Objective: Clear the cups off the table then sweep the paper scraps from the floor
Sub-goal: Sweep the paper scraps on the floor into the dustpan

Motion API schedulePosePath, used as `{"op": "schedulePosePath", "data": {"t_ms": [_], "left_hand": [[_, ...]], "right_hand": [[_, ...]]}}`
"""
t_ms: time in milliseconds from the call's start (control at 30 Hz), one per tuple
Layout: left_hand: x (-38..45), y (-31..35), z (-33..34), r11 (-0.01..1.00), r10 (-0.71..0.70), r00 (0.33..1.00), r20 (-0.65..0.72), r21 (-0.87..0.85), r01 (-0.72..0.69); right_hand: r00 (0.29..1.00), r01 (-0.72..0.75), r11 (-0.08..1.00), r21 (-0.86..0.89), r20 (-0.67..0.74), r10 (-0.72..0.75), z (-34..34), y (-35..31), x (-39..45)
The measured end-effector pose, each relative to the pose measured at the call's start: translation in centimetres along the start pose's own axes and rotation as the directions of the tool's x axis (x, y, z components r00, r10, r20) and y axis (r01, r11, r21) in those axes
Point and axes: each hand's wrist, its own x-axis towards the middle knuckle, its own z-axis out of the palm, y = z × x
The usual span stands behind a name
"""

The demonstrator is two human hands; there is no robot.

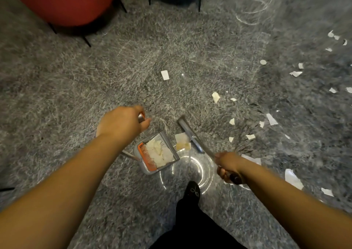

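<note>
On the floor ahead: I have my left hand (122,123) wrapped round the dustpan (157,154) handle, my right hand (227,166) gripping the broom (190,134) shaft. Scraps (270,119) lie right of the pan, some already inside. Light, flimsy paper; I judge short, gentle strokes best.

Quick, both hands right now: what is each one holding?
Left hand: grip closed round the top of the dustpan handle.
Right hand: grip closed round the broom handle.
</note>
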Motion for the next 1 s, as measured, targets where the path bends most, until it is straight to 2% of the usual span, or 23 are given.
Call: {"op": "schedulePosePath", "data": {"t_ms": [200,400,633,833,1000], "left_hand": [[1.3,-0.9,0.2,0.998,-0.016,0.999,-0.030,0.066,0.018],[2.6,-3.9,-1.0,0.997,-0.059,0.998,-0.016,-0.046,0.058],[4.5,-9.8,-2.9,0.920,-0.305,0.951,-0.049,-0.272,0.281],[7.0,-11.4,-6.0,0.882,-0.351,0.932,-0.090,-0.367,0.297],[10.6,-12.3,-10.4,0.873,-0.349,0.923,-0.162,-0.414,0.257]], "right_hand": [[0.991,-0.019,0.999,0.043,0.133,0.014,3.4,-1.2,-0.4],[0.979,-0.016,1.000,0.011,0.205,0.014,5.1,-3.9,-1.5],[0.990,0.016,1.000,-0.017,0.138,-0.013,6.1,-8.9,-3.1],[0.987,0.150,0.989,0.004,0.064,-0.150,7.3,-14.9,-5.6],[0.965,0.261,0.964,0.042,0.023,-0.262,8.0,-20.0,-7.1]]}}
